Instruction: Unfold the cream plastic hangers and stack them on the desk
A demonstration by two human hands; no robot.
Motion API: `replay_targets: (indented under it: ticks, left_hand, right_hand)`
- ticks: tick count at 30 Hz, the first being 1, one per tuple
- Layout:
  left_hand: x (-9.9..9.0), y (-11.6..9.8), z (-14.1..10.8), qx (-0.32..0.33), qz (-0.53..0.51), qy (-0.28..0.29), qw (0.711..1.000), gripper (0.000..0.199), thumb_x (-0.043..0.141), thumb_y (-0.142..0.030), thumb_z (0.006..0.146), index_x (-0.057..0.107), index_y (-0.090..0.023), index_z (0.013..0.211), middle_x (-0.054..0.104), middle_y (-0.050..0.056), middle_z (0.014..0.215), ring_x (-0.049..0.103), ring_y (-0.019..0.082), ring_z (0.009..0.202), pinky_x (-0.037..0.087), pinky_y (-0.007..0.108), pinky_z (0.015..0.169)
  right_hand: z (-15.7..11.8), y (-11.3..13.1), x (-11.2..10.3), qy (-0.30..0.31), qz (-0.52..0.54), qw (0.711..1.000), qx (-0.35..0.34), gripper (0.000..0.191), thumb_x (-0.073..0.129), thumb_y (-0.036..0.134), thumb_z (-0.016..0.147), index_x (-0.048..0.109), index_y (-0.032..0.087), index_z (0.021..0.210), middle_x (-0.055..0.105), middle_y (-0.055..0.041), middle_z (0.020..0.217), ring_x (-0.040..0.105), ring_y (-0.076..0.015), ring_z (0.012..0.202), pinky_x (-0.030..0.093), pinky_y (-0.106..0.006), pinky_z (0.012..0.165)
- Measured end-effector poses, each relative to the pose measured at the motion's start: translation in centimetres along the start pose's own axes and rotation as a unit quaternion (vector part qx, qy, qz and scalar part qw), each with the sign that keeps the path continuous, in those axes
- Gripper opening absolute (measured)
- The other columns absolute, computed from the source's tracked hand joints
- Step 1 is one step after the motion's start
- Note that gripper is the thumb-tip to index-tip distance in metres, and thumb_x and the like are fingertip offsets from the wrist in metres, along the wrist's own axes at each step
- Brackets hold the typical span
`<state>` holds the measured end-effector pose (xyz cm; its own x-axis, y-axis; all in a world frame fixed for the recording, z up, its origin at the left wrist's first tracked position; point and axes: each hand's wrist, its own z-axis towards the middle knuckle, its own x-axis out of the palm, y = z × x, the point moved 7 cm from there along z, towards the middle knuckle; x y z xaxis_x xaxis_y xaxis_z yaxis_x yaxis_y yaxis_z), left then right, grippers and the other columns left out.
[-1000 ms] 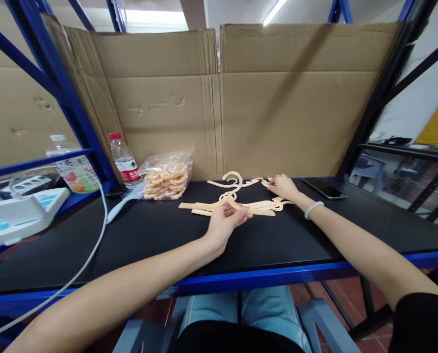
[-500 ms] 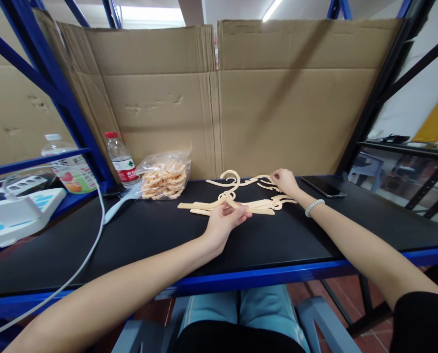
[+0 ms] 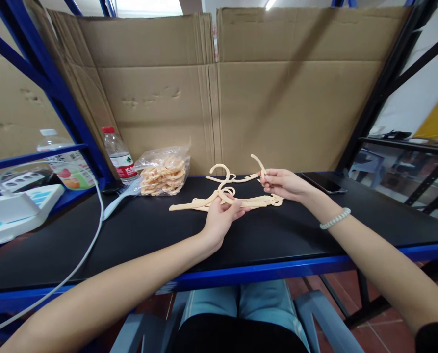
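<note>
Near the middle of the black tabletop, my left hand [image 3: 220, 218] pinches a cream hanger [image 3: 193, 206] just below its hook, which curves upward. To its right, my right hand [image 3: 283, 184] is closed on a small curved cream piece [image 3: 257, 163], whose free end points up and left. Under and beside my left hand, further cream hanger parts [image 3: 257, 201] lie overlapped on the table. Behind them, another thin curved cream part [image 3: 237, 180] rests near the cardboard.
A clear bag of cream pieces [image 3: 165, 174], a red-capped bottle [image 3: 120, 159] and a pale brush [image 3: 119, 200] stand or lie at left. A white cable [image 3: 95, 235] crosses the left side. A phone [image 3: 323, 183] lies back right; cardboard [image 3: 299, 98] walls the rear.
My right hand has lifted a curved piece off the table and turned it upright, moving slightly nearer. The hanger in my left hand has tilted, its hook shifting left.
</note>
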<state>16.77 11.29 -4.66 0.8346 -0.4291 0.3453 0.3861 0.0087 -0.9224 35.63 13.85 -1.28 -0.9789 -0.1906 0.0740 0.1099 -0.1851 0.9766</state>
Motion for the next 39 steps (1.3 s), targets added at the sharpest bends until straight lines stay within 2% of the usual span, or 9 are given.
replay_targets:
  ticks: [7, 10, 12, 15, 19, 22, 25, 34, 39]
  left_hand:
    - [-0.1, 0.1, 0.1, -0.010, -0.006, -0.014, 1.000, 0.025, 0.070, -0.016, 0.078, 0.045, -0.015, 0.085, 0.067, 0.005, 0.086, 0.069, 0.018, 0.080, 0.052, 0.036, 0.086]
    - [-0.2, -0.1, 0.1, -0.007, -0.007, -0.025, 1.000, 0.026, 0.069, -0.015, 0.078, 0.045, -0.016, 0.086, 0.068, 0.006, 0.086, 0.069, 0.017, 0.078, 0.052, 0.037, 0.086]
    - [-0.3, 0.0, 0.1, -0.008, -0.004, -0.032, 0.999, 0.024, 0.066, -0.013, 0.080, 0.044, -0.016, 0.087, 0.069, 0.007, 0.086, 0.069, 0.016, 0.077, 0.053, 0.036, 0.085]
    - [-0.4, 0.1, 0.1, -0.008, -0.002, -0.037, 0.999, 0.020, 0.062, -0.010, 0.082, 0.044, -0.015, 0.087, 0.069, 0.007, 0.086, 0.068, 0.015, 0.076, 0.053, 0.035, 0.084]
    - [-0.6, 0.1, 0.3, 0.009, -0.007, -0.043, 0.999, 0.018, 0.062, -0.009, 0.081, 0.046, -0.015, 0.087, 0.069, 0.007, 0.085, 0.068, 0.015, 0.075, 0.053, 0.036, 0.086]
    - [-0.6, 0.0, 0.3, 0.017, -0.010, -0.051, 0.999, 0.018, 0.062, -0.007, 0.080, 0.047, -0.014, 0.087, 0.069, 0.006, 0.083, 0.067, 0.014, 0.073, 0.053, 0.037, 0.086]
    - [-0.6, -0.2, 0.3, 0.023, -0.014, -0.058, 0.998, 0.018, 0.062, -0.006, 0.080, 0.047, -0.014, 0.085, 0.069, 0.006, 0.082, 0.067, 0.014, 0.075, 0.052, 0.037, 0.087]
    - [-0.7, -0.2, 0.3, 0.042, -0.025, -0.040, 0.998, 0.019, 0.065, -0.010, 0.077, 0.048, -0.015, 0.085, 0.069, 0.006, 0.086, 0.067, 0.015, 0.081, 0.051, 0.038, 0.090]
    - [-0.6, -0.2, 0.4, 0.042, -0.023, -0.037, 0.998, 0.019, 0.066, -0.011, 0.076, 0.048, -0.015, 0.083, 0.068, 0.006, 0.085, 0.067, 0.016, 0.084, 0.050, 0.038, 0.091]
  right_hand:
    - [-0.4, -1.5, 2.0, 0.034, -0.014, 0.997, 0.068, 0.026, 0.063, 0.032, 0.079, 0.041, 0.019, 0.075, 0.038, 0.0036, 0.066, 0.042, -0.0111, 0.060, 0.043, -0.026, 0.060]
    - [-0.5, -1.2, 2.3, 0.012, -0.028, 0.998, 0.051, 0.031, 0.052, 0.040, 0.086, 0.034, 0.020, 0.070, 0.034, 0.0035, 0.065, 0.043, -0.0128, 0.062, 0.046, -0.030, 0.065]
    - [-0.5, -0.6, 2.0, -0.030, -0.053, 0.998, 0.005, 0.031, 0.048, 0.039, 0.088, 0.037, 0.019, 0.067, 0.038, 0.0011, 0.068, 0.043, -0.0131, 0.066, 0.046, -0.028, 0.065]
    - [-0.8, 0.0, 1.3, -0.067, -0.112, 0.990, -0.044, 0.030, 0.049, 0.040, 0.089, 0.054, 0.016, 0.072, 0.043, -0.0009, 0.072, 0.040, -0.0110, 0.063, 0.041, -0.023, 0.056]
    - [-1.8, -0.7, 1.4, -0.010, -0.122, 0.992, -0.006, 0.034, 0.065, 0.047, 0.080, 0.064, 0.013, 0.087, 0.044, 0.0025, 0.060, 0.042, -0.0086, 0.054, 0.039, -0.022, 0.050]
    - [-2.5, -0.9, 0.9, -0.044, -0.068, 0.997, 0.010, 0.034, 0.082, 0.038, 0.064, 0.064, 0.013, 0.078, 0.059, -0.0023, 0.068, 0.057, -0.0121, 0.063, 0.048, -0.025, 0.060]
    - [-2.7, -1.3, 1.0, -0.052, -0.026, 0.998, 0.030, 0.034, 0.087, 0.028, 0.055, 0.063, 0.013, 0.074, 0.064, -0.0043, 0.071, 0.061, -0.0144, 0.067, 0.051, -0.028, 0.066]
    - [-2.5, -2.4, 1.4, 0.009, -0.002, 0.997, 0.079, 0.026, 0.085, 0.022, 0.060, 0.066, 0.012, 0.075, 0.062, -0.0001, 0.070, 0.060, -0.0093, 0.069, 0.050, -0.023, 0.072]
    - [-2.6, -3.2, 1.9, 0.056, 0.042, 0.990, 0.119, 0.026, 0.081, 0.027, 0.070, 0.061, 0.013, 0.078, 0.066, -0.0059, 0.096, 0.064, -0.0148, 0.089, 0.052, -0.025, 0.082]
